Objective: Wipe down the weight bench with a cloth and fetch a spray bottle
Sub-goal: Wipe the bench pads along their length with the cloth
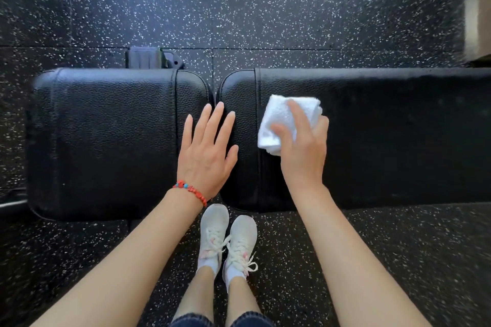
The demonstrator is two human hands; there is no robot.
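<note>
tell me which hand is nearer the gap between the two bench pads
Left. The left hand lies flat with its fingers spread right across the gap. The right hand presses the white cloth on the long pad, off to the gap's right.
</note>
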